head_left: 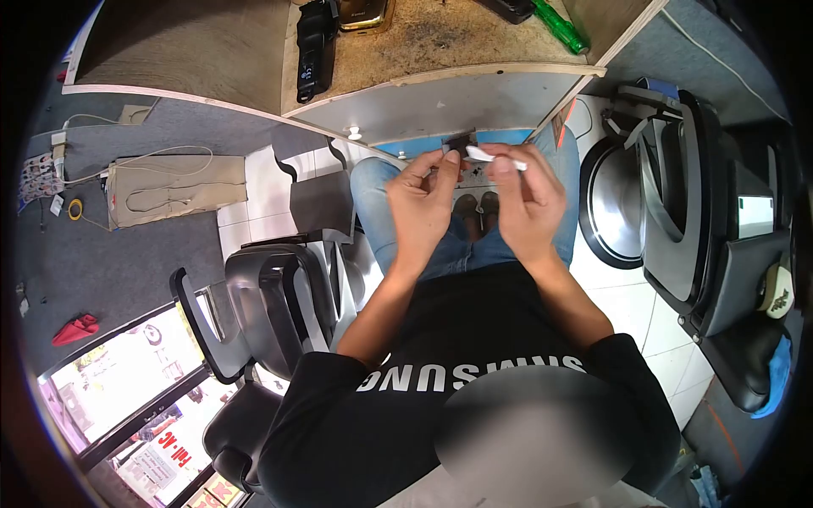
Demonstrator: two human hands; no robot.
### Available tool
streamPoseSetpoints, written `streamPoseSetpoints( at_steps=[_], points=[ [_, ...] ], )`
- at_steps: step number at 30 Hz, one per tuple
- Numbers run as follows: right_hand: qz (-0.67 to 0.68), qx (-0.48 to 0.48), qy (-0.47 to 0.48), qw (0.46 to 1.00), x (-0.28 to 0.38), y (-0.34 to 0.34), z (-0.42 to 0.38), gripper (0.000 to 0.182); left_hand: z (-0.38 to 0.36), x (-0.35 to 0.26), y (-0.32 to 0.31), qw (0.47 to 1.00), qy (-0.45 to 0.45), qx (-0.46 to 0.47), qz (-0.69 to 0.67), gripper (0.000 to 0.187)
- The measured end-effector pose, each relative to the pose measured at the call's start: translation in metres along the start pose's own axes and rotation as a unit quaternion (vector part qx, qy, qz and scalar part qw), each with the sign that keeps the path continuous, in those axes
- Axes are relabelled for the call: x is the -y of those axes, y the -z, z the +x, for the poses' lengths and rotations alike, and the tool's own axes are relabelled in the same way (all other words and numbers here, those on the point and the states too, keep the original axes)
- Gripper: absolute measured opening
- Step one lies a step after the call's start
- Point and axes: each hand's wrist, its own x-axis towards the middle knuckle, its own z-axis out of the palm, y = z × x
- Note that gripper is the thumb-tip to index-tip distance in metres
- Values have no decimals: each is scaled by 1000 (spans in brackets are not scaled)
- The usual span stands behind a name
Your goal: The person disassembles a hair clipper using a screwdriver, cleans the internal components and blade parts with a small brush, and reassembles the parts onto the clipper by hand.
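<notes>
Signage reads "Full-AC"; hands hold dark piece, white piece near "SAMSUNG" shirt.

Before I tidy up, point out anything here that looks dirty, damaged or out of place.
The wooden counter is blotched with dark stains and looks worn. A red cloth lies crumpled on the grey surface at far left, perhaps dropped. The dark part in the left hand is too small to judge.

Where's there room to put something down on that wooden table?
The stained patch of wooden table between the black clipper and green tool looks bare. It's crowded at the far left, by the gold thing, and tight between the left hand and right hand.
</notes>
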Motion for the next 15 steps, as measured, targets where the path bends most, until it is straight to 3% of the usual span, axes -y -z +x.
streamPoseSetpoints(
  at_steps=[3, 9, 12, 15],
  points=[
    [-29, 24, 64, 997, -7, -12, 1, 15, -2, 5, 1, 998, -35, -11, 56, 17],
    [-51, -48, 12, 997, -24, -10, 8, 13, 0, -2, 5, 998, -23, -27, 50, 16],
    [-33, -24, 4, 999, -8, -8, 6, 13, 3, 0, 5, 998, -22, -24, 49, 16],
    [-40, 17, 61, 997, -13, -16, 5, 13, 3, 1, 2, 998, -29, -19, 50, 17]
  ],
)
